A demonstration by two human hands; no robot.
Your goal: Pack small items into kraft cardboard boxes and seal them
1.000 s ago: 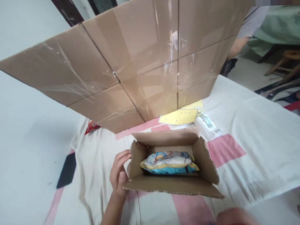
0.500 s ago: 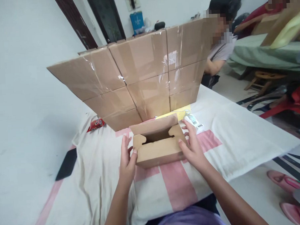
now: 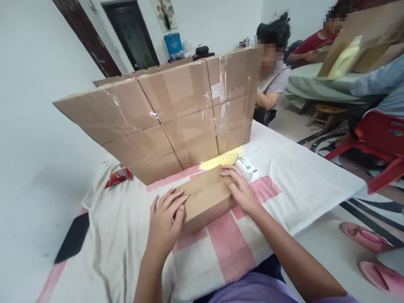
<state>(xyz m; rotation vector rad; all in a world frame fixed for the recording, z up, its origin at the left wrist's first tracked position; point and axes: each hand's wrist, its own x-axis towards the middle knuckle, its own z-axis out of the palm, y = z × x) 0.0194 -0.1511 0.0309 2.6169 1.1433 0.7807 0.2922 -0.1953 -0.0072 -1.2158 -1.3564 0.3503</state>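
A small brown cardboard box (image 3: 207, 191) lies on the cloth-covered table in front of me, its lid folded down over the top. My left hand (image 3: 167, 215) rests on the box's left end, fingers stretched over the top and thumb along the edge. On the right end lies my right hand (image 3: 238, 185), its fingers spread on the lid near the far edge. Just beyond the right hand is a white plastic-looking object (image 3: 248, 169). A yellow sheet (image 3: 219, 160) lies behind the box.
A tall panel of taped cardboard boxes (image 3: 187, 112) stands across the table behind. At left are a red snack packet (image 3: 119, 177) and a black flat object (image 3: 72, 237). People sit beyond; a red chair (image 3: 389, 139) and pink slippers (image 3: 364, 238) are at right.
The box's lid, raised with its inside showing before, now covers the top. Both hands have moved from the box's sides onto its top. The view has shifted toward the right.
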